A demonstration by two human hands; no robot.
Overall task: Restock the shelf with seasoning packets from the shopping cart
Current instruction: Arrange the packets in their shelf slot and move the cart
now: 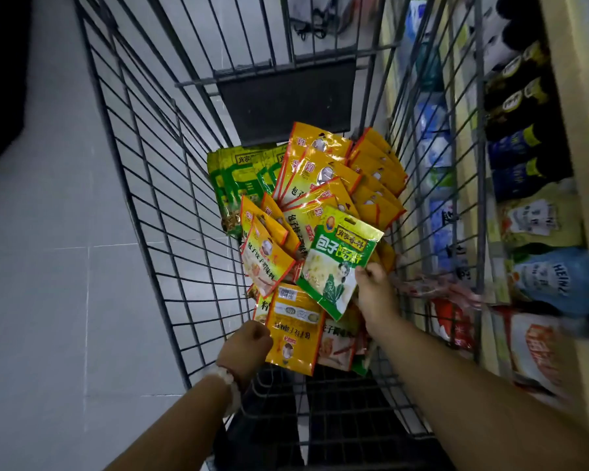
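Green seasoning packet [337, 263] pinched by right hand [374, 294] above packet pile [320, 185] in wire shopping cart [150, 171]. Yellow packet [295, 331] gripped by left hand [247, 348], near end. Stocked shelf [538, 205] at right.

One wire shopping cart [157, 185] is the landmark. Inside it lie too many overlapping yellow seasoning packets [317, 171] to count exactly (well over a dozen), plus several green seasoning packets [238, 178] stacked at its far left. Two hands reach in: the left hand [247, 345] holds one yellow packet [295, 331], the right hand [374, 290] one green packet [337, 263].
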